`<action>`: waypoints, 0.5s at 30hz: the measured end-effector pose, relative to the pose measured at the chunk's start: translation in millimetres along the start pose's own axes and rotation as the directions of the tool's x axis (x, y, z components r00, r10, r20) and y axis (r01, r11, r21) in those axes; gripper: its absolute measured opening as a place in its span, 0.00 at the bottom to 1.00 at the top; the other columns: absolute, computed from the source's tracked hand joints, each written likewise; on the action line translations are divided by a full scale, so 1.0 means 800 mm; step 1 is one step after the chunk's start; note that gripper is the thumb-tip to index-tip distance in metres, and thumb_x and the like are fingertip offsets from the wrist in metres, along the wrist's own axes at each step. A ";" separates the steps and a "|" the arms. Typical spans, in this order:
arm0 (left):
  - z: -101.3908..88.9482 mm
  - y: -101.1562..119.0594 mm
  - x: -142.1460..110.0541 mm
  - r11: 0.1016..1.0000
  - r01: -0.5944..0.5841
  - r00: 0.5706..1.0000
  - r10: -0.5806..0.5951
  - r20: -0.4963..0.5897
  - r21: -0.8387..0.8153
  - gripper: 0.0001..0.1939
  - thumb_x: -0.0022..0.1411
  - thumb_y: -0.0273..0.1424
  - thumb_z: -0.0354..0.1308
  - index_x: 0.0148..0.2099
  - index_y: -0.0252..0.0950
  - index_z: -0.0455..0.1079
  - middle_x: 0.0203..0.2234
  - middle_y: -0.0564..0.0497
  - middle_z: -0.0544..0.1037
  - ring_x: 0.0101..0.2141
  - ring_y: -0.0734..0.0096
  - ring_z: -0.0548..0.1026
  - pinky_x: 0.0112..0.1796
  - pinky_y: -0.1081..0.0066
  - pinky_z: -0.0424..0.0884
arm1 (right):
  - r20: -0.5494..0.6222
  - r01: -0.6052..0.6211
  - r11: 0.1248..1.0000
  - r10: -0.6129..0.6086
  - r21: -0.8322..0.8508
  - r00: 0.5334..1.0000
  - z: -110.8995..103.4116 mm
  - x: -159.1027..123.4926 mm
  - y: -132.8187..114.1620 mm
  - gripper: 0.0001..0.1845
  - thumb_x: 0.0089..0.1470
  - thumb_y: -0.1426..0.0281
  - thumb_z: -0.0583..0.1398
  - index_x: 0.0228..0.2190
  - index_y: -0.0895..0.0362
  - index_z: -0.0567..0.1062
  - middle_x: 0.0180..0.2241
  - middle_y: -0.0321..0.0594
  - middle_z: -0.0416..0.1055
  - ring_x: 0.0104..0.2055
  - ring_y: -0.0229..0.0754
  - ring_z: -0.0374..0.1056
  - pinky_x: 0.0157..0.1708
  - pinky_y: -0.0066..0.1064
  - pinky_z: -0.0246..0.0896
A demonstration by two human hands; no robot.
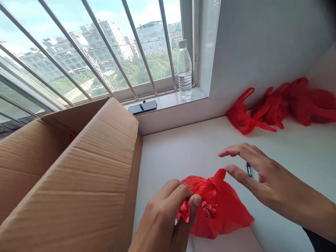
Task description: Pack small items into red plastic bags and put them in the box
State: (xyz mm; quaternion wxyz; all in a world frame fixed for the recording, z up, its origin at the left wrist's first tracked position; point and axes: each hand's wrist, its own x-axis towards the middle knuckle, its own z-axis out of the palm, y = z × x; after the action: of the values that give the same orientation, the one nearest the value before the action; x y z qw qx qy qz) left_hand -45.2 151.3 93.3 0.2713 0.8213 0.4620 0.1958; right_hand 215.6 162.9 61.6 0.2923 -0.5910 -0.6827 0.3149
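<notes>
A crumpled red thin-plastic bag (217,206) is lying on the white bench (183,154), close to the bench's near edge and just right of a large open brown cardboard box (78,175) that is standing along the bench's left side.

The left hand (168,217) is coming in from the near edge and is pinching a bunched corner of the bag between thumb and curled fingers, so it is closed on the plastic at the bag's near-left end. The right hand (259,175) is hovering just beyond and to the right of the bag, fingers spread and loosely open, holding nothing; its fingertips are pointing left toward a twisted peak at the bag's far end, near it but seemingly not touching. Of the two, the left hand is the one in contact, and the bag is lying to its right and slightly beyond.

The bag's long axis is running diagonally, from the pinched near-left corner toward the near-right, with the twisted peak pointing away toward the back wall.

A small dark pen-like object (249,169) is showing on the bench behind the right hand's fingers. Several more red plastic bags (278,105) are lying in a row against the wall at the bench's far right corner. On the windowsill, a clear plastic water bottle (184,70) is standing upright, with a dark phone (142,106) lying flat to its left.
</notes>
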 end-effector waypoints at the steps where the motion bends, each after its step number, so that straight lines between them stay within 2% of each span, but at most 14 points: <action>1: 0.003 0.001 0.003 1.000 -0.001 1.000 0.001 -0.004 -0.029 0.15 0.76 0.33 0.47 0.37 0.39 0.69 0.33 0.53 0.74 0.31 0.74 0.72 0.35 0.75 0.69 | 0.014 0.043 0.999 -0.043 0.004 0.999 0.003 -0.001 -0.004 0.17 0.67 0.50 0.56 0.53 0.41 0.69 0.56 0.35 0.67 0.50 0.48 0.66 0.37 0.35 0.66; 3: 0.007 0.003 0.007 0.997 -0.011 1.000 0.010 -0.023 -0.080 0.14 0.76 0.33 0.47 0.37 0.39 0.70 0.35 0.53 0.74 0.33 0.74 0.73 0.36 0.76 0.70 | 0.107 0.113 0.993 -0.114 0.013 0.988 0.008 -0.001 -0.011 0.14 0.66 0.55 0.61 0.50 0.43 0.71 0.52 0.35 0.70 0.54 0.48 0.64 0.48 0.39 0.65; 5: 0.013 0.004 0.010 0.993 -0.024 0.998 0.017 -0.068 -0.113 0.11 0.75 0.34 0.50 0.39 0.41 0.71 0.40 0.52 0.76 0.37 0.73 0.75 0.38 0.75 0.71 | 0.183 0.139 0.990 -0.138 0.012 0.973 0.012 0.000 -0.017 0.09 0.64 0.62 0.63 0.46 0.46 0.74 0.46 0.35 0.72 0.52 0.47 0.65 0.52 0.41 0.62; 7: 0.019 0.005 0.011 0.990 -0.016 0.994 0.000 -0.108 -0.142 0.04 0.71 0.35 0.56 0.45 0.43 0.71 0.44 0.52 0.77 0.39 0.71 0.77 0.39 0.74 0.72 | 0.205 0.141 0.990 -0.143 0.023 0.968 0.015 0.001 -0.020 0.05 0.64 0.67 0.63 0.43 0.48 0.75 0.42 0.33 0.73 0.49 0.45 0.66 0.51 0.39 0.61; 9: 0.023 0.006 0.012 0.986 -0.020 0.992 -0.001 -0.124 -0.166 0.12 0.67 0.34 0.60 0.53 0.46 0.68 0.44 0.52 0.77 0.38 0.69 0.77 0.37 0.74 0.73 | 0.206 0.132 0.989 -0.142 0.062 0.968 0.014 0.001 -0.021 0.06 0.62 0.70 0.63 0.41 0.48 0.75 0.40 0.32 0.73 0.47 0.43 0.67 0.48 0.37 0.61; 11: 0.026 0.005 0.012 0.984 -0.048 0.993 0.030 -0.110 -0.169 0.20 0.65 0.30 0.58 0.58 0.47 0.66 0.40 0.53 0.77 0.35 0.69 0.77 0.35 0.73 0.73 | 0.197 0.111 0.989 -0.128 0.094 0.972 0.010 -0.001 -0.024 0.06 0.61 0.70 0.63 0.40 0.47 0.75 0.40 0.30 0.73 0.44 0.42 0.68 0.45 0.34 0.61; 13: 0.024 0.002 0.013 0.990 -0.046 0.996 0.036 -0.080 -0.130 0.19 0.63 0.26 0.54 0.55 0.48 0.69 0.36 0.54 0.77 0.34 0.69 0.75 0.34 0.73 0.72 | 0.185 0.070 0.993 -0.086 0.092 0.979 0.003 -0.005 -0.026 0.03 0.63 0.68 0.61 0.38 0.47 0.75 0.38 0.29 0.73 0.40 0.40 0.68 0.40 0.32 0.62; 15: 0.020 -0.002 0.013 0.996 0.033 0.997 -0.039 -0.071 -0.086 0.14 0.63 0.24 0.52 0.46 0.46 0.71 0.32 0.56 0.76 0.31 0.71 0.73 0.29 0.74 0.69 | 0.161 -0.004 0.999 -0.004 0.050 0.987 -0.006 -0.011 -0.024 0.05 0.65 0.64 0.59 0.36 0.47 0.74 0.36 0.28 0.73 0.33 0.38 0.66 0.33 0.32 0.61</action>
State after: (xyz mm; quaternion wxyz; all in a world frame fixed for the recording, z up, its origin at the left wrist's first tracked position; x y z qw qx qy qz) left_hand -31.7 156.8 80.3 0.2926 0.7930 0.4775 0.2400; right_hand 208.3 152.6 79.0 0.2508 -0.5562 -0.6960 0.3786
